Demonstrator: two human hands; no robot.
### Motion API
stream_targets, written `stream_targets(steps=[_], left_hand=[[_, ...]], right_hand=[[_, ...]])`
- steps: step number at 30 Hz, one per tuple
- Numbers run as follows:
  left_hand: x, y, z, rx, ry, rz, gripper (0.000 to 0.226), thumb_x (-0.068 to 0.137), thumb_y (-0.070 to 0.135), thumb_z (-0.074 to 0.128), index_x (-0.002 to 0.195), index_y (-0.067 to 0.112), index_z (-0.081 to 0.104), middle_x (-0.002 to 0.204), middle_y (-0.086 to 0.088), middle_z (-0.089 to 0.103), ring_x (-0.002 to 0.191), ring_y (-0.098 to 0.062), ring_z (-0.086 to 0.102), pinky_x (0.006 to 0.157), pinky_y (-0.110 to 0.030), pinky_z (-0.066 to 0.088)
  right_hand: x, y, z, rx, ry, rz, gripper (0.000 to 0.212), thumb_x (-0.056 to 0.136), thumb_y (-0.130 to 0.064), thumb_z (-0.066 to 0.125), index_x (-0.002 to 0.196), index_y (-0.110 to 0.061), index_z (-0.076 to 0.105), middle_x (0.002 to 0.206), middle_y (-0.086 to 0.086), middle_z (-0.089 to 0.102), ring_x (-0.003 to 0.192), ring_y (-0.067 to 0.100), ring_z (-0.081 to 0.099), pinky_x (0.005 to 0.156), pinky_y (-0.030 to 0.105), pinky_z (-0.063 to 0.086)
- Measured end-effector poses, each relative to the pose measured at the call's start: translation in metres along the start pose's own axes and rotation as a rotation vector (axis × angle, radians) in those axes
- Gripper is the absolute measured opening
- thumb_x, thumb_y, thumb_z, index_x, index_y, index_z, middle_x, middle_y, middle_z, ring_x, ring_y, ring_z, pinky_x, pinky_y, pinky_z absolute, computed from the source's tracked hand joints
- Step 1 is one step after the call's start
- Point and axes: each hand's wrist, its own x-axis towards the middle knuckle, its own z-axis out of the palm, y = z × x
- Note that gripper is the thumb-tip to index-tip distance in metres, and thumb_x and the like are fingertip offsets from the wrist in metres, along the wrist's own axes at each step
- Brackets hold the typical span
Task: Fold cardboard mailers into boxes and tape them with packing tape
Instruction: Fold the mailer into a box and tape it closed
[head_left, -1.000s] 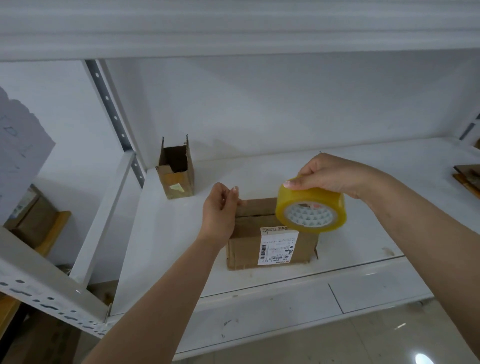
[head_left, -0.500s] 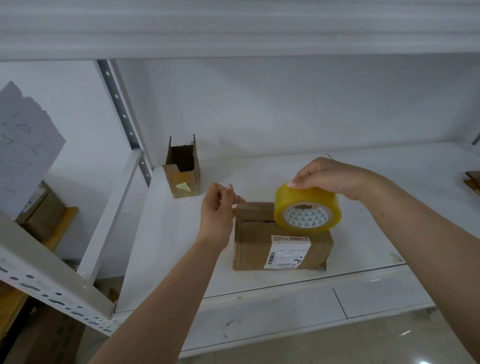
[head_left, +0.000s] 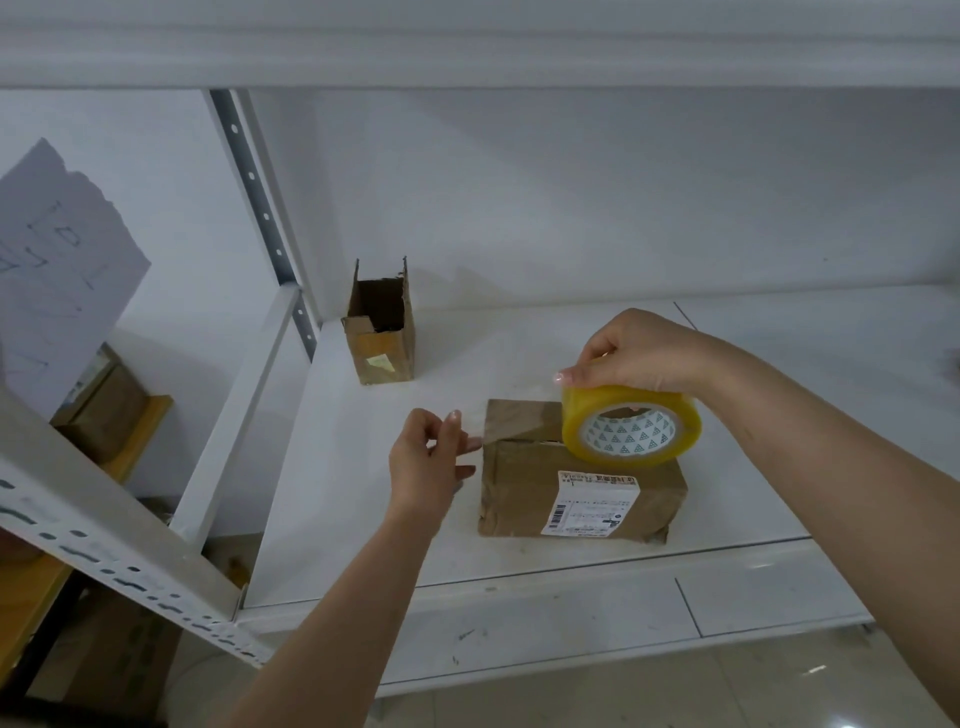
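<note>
**Tape drawn out across the box top**

A closed cardboard box (head_left: 579, 488) lies flat near the front edge of the white shelf (head_left: 337, 519), its long axis running left to right and the shipping label (head_left: 589, 503) on its front face turned toward the camera. The right hand (head_left: 641, 356) grips the yellow tape roll (head_left: 631, 434) from above, fingers curled over the rim; the roll stands on edge over the box's top right part, its patterned core facing the camera. The left hand (head_left: 431, 462) hovers just beside the box's left end with thumb and forefinger pinched together, apparently on the free end of a clear tape strip (head_left: 511, 421) stretched leftward from the roll, though the film is too transparent to be sure. A second, open-topped box (head_left: 382, 332) stands upright farther back on the left.

Compared with half a second ago, the two hands are a little farther apart, the roll has moved slightly to the right along the box, and the pulled-out strip looks longer. The box itself has kept its orientation.
</note>
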Motion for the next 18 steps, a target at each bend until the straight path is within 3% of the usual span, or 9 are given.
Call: stream_targets(steps=[2, 5, 8, 10, 14, 18], left_hand=[[0.000, -0.006, 0.002, -0.019, 0.008, -0.019, 0.026, 0.098, 0.026, 0.053, 0.082, 0.008, 0.044, 0.087, -0.012, 0.064, 0.079, -0.009, 0.072, 0.060, -0.031, 0.060], [0.000, -0.013, 0.006, -0.025, 0.021, -0.074, 0.028, 0.098, 0.026, 0.054, 0.079, 0.009, 0.044, 0.091, -0.016, 0.065, 0.079, -0.010, 0.070, 0.058, -0.024, 0.055], [0.001, -0.021, 0.011, 0.126, 0.005, -0.116, 0.032, 0.097, 0.036, 0.054, 0.080, 0.010, 0.048, 0.084, -0.012, 0.063, 0.073, -0.021, 0.063, 0.064, -0.038, 0.057], [0.000, -0.027, 0.015, 0.276, -0.021, -0.146, 0.040, 0.096, 0.047, 0.050, 0.080, 0.010, 0.052, 0.074, -0.007, 0.057, 0.067, -0.022, 0.052, 0.067, -0.042, 0.050], [0.000, -0.030, 0.021, 0.242, -0.095, -0.372, 0.061, 0.092, 0.065, 0.041, 0.082, 0.008, 0.062, 0.070, -0.005, 0.054, 0.063, -0.020, 0.046, 0.057, -0.029, 0.035], [-0.004, -0.033, 0.027, 0.192, -0.086, -0.538, 0.064, 0.091, 0.071, 0.032, 0.077, 0.016, 0.062, 0.062, 0.001, 0.055, 0.060, -0.016, 0.049, 0.055, -0.026, 0.039]], right_hand=[[0.000, -0.002, 0.003, 0.000, 0.017, -0.011, 0.037, 0.076, -0.059, 0.070, 0.088, -0.025, 0.074, 0.081, -0.008, 0.069, 0.075, 0.009, 0.066, 0.060, 0.024, 0.049], [0.001, -0.004, 0.007, -0.021, 0.054, -0.006, 0.036, 0.076, -0.060, 0.070, 0.088, -0.026, 0.074, 0.084, -0.009, 0.068, 0.081, 0.012, 0.065, 0.072, 0.032, 0.055], [0.002, -0.005, 0.010, -0.038, 0.078, -0.001, 0.034, 0.076, -0.059, 0.071, 0.087, -0.027, 0.073, 0.086, -0.010, 0.066, 0.084, 0.011, 0.063, 0.077, 0.034, 0.055], [0.003, -0.005, 0.012, -0.046, 0.094, -0.001, 0.032, 0.076, -0.060, 0.071, 0.086, -0.029, 0.072, 0.087, -0.013, 0.065, 0.083, 0.008, 0.061, 0.075, 0.032, 0.052], [0.005, -0.005, 0.014, -0.067, 0.131, 0.002, 0.031, 0.074, -0.062, 0.070, 0.082, -0.032, 0.070, 0.086, -0.020, 0.059, 0.084, 0.005, 0.056, 0.073, 0.031, 0.046], [0.007, -0.001, 0.015, -0.031, 0.134, 0.008, 0.031, 0.072, -0.062, 0.072, 0.082, -0.032, 0.071, 0.085, -0.020, 0.058, 0.086, 0.007, 0.058, 0.077, 0.034, 0.050]])
